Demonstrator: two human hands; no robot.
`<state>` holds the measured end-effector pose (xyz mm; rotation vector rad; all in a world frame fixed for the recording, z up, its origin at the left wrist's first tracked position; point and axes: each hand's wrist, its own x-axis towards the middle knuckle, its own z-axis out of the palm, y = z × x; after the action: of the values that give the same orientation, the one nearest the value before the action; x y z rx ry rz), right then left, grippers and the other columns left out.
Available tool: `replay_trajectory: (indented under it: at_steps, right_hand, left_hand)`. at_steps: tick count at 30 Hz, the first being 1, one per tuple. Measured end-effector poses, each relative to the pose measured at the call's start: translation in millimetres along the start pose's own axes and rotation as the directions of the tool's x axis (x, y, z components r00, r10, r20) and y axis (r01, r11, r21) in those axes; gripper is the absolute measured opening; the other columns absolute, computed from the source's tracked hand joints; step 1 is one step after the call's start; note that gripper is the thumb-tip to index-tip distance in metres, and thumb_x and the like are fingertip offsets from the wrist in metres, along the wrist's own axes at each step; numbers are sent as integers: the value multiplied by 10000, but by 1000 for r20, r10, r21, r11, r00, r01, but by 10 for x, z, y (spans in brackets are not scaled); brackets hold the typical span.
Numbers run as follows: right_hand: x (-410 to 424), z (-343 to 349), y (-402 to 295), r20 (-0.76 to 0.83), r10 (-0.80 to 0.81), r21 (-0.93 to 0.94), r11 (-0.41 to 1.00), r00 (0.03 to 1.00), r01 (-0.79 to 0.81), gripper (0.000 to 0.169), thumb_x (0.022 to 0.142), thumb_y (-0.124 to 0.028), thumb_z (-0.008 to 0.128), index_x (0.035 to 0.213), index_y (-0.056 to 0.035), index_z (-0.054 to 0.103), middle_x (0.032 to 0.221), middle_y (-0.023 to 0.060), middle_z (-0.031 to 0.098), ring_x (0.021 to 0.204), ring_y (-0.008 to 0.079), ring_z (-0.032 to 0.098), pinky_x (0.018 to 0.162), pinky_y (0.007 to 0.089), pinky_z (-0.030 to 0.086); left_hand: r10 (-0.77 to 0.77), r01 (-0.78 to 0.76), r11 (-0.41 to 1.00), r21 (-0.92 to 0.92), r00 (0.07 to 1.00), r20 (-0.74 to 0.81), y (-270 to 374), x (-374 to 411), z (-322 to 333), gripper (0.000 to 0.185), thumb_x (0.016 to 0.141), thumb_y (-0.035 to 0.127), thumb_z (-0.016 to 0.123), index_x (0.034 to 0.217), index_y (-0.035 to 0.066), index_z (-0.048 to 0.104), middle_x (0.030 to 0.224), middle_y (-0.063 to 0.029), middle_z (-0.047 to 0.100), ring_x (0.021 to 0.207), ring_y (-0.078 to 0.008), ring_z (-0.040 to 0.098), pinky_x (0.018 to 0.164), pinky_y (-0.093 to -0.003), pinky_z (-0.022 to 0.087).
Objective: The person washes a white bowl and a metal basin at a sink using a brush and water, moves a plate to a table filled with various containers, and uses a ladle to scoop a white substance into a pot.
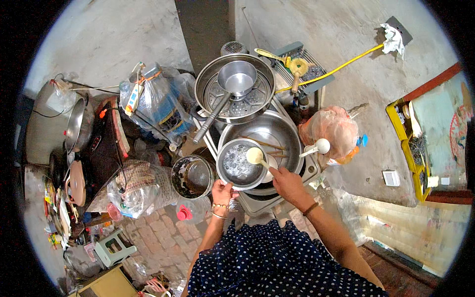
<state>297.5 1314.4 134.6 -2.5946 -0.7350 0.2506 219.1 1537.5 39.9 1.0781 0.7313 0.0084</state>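
My left hand [223, 191] grips the near rim of a metal bowl [241, 177] that holds soapy-looking, bubbly liquid. In my right hand [288, 185] is the handle of a pale ladle [255, 156], its round head over the bowl. Beneath and behind the bowl sits a wide metal basin [256, 128] with chopsticks [272, 144] and a partly hidden pale bowl [270, 167] in it. Farther back, a long-handled metal saucepan [237, 78] rests on a perforated steamer insert in a large steamer pot [200, 89].
A dirty metal pot [192, 176] stands left of the bowl, with a plastic bottle with a red cap [183, 213] near it. Brushes [298, 68] lie on a rack at the back right. A white ladle [322, 146] is beside a pink plastic bag [330, 128]. A stool [114, 248] stands lower left.
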Motion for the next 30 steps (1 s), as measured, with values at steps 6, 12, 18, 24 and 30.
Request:
replay_trajectory:
  at_steps: [6,12,18,24,30]
  right_hand:
    - [44,-47,-77,234,-38,-66,996,972,55,178,737,-115,520,892,-35,557,676,148,561,589,321,584,526,425,481]
    - [238,-120,-68,51,-89,-90,992,995,93,161,730,-119,515,863,-42,560,700,153,576,609,315,597,511,422,476]
    - [121,-170,25,312,-8,-126,991,950,49,174,744,-128,509,888,-40,551,658,163,570,617,326,591,549,443,477]
    - [208,161,-19,86,12,4,1000,996,-12,192,748,-155,514,899,-50,574,663,163,586,627,335,597,554,450,481]
    - [20,-177,-98,260,96,42,993,961,-111,216,754,-135,477,917,-36,577,696,180,605,667,343,606,585,465,483]
  left_hand:
    - [57,-56,994,96,998,-9,-4,-37,79,129,786,-17,531,769,44,419,692,-79,560,511,-164,585,379,-249,496]
    - [12,-14,993,119,1000,16,-36,-8,86,117,781,-7,533,743,58,444,670,-51,550,519,-135,562,388,-255,500]
    - [4,-10,987,160,999,38,-33,-21,109,116,769,-2,551,724,63,466,659,-30,535,509,-115,528,395,-256,494]
    - [-49,43,996,74,996,77,-191,-2,61,106,773,-9,540,749,63,466,671,-42,550,517,-140,558,391,-248,488]
    - [-43,36,994,106,996,72,-126,54,66,102,774,4,535,787,79,467,690,-52,564,556,-159,597,403,-241,492]
